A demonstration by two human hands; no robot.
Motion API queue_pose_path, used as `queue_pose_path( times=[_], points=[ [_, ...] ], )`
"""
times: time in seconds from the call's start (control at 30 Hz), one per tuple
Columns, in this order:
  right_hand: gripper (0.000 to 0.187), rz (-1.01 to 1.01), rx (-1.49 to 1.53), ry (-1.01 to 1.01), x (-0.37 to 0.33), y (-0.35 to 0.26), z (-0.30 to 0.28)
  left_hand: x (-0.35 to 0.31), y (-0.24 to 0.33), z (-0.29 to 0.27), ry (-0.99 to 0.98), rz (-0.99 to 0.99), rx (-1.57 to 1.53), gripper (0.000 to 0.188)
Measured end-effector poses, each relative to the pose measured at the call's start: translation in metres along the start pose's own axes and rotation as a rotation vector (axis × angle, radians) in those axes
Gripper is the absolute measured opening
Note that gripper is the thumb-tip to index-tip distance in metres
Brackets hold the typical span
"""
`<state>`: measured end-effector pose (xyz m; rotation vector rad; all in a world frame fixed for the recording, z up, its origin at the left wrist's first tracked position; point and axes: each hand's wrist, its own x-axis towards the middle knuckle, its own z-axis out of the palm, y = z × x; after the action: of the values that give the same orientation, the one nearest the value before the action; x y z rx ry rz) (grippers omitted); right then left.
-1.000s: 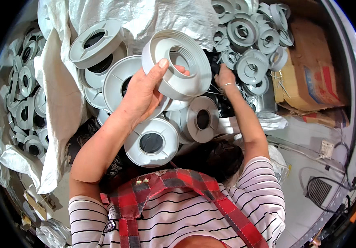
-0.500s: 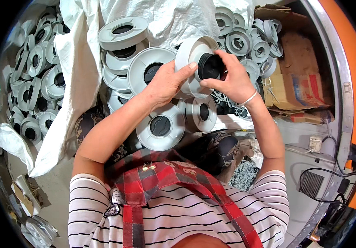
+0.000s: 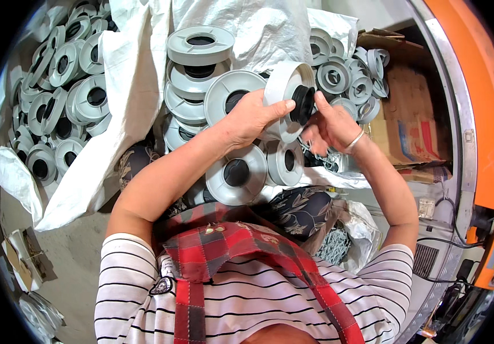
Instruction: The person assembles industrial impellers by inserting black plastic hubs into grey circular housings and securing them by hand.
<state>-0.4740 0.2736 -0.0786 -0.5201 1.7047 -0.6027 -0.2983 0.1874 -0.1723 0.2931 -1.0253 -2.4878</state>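
Note:
My left hand [image 3: 257, 114] grips a grey round plastic fitting [image 3: 278, 86] by its rim, the thumb lying across the wall. The fitting is tilted so that its ribbed black centre piece [image 3: 302, 105] faces right. Close to that black piece is my right hand [image 3: 337, 127], its thumb raised and its fingers spread and slightly blurred; it holds nothing. Whether the right thumb touches the black piece cannot be made out. Below and left of my hands, similar grey fittings with black centres are stacked, among them one lying face up [image 3: 253, 182].
A white sack [image 3: 126, 109] stands left, beside a heap of grey fittings [image 3: 63, 63]. More grey rings [image 3: 334, 76] lie at the far right by an open cardboard box [image 3: 407, 114]. Small metal pieces [image 3: 334, 246] fill a bag near my lap. An orange machine frame [image 3: 490, 114] borders the right.
The fitting has turned so its black piece faces more to the right. My right hand has let go of the black piece and its fingers have opened and dropped. The whole view has shifted slightly.

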Motion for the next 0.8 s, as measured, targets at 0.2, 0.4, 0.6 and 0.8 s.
queue_pose_path(
  times=[0.2,0.4,0.6,0.8],
  points=[
    [0.057,-0.34,-0.264,0.009,0.007,0.023,-0.006,-0.011,0.005,0.015,0.01,0.062,0.079,0.03],
    [0.048,-0.628,-0.347,0.362,0.019,0.034,-0.001,-0.022,0.024,0.012,0.042,0.109,0.556,0.051],
    [0.071,-0.148,0.203,0.484,0.121,0.084,-0.043,-0.041,0.043,-0.007,0.182,0.688,1.459,0.071],
    [0.068,-0.32,0.788,-0.121,0.167,0.101,-0.004,-0.055,0.01,-0.047,0.026,0.483,1.859,0.082]
  ],
)
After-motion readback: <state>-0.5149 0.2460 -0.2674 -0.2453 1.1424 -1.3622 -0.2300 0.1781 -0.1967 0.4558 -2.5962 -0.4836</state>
